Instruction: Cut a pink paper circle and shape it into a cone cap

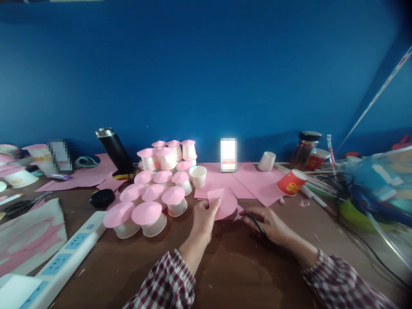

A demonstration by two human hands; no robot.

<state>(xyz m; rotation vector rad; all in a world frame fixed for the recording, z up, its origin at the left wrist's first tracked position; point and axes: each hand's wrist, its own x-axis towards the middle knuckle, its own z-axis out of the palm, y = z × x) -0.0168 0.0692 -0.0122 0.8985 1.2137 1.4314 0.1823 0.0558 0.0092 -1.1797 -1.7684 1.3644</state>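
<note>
My left hand pinches a piece of pink paper by its left side, thumb on top. The paper's right side is cut to a rounded edge. Scissors are gripped in my right hand, their blades pointing up and left at the paper's right edge. A small pink offcut hangs or lies between the blades and the paper. Left of my left hand stand several white paper cups with pink cone tops. A bare white cup stands just behind the paper.
Pink sheets lie along the blue wall, with a lit phone upright there. A red cup and a white cup are at right. A black flask and a power strip are at left.
</note>
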